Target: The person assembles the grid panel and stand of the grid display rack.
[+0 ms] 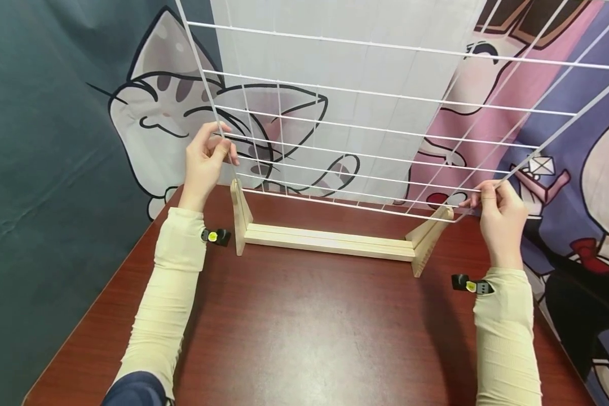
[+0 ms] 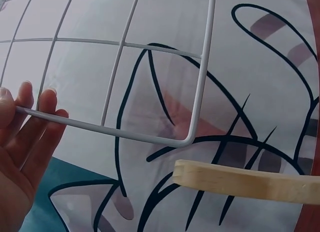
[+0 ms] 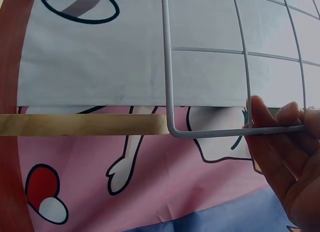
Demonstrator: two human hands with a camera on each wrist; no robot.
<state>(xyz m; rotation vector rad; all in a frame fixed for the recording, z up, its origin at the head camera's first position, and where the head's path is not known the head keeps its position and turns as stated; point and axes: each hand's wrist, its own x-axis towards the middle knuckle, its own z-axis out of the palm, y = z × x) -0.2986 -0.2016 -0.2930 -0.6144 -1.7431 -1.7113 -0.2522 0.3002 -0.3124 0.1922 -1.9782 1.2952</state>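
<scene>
White grid [image 1: 385, 92] is pinched at its sides by the fingers of left hand [image 1: 209, 159] and right hand [image 1: 503, 210], its lower edge near the wooden stand [image 1: 330, 242] on the bench [image 1: 325, 321]; held up, I'd judge, but not yet seated.

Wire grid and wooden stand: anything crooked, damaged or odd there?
One spot: in the left wrist view, the lower left corner of the wire grid stands apart from the left post of the wooden stand, so it seems unsupported there. No bend or crack shows; whether the right corner touches its post is unclear.
</scene>
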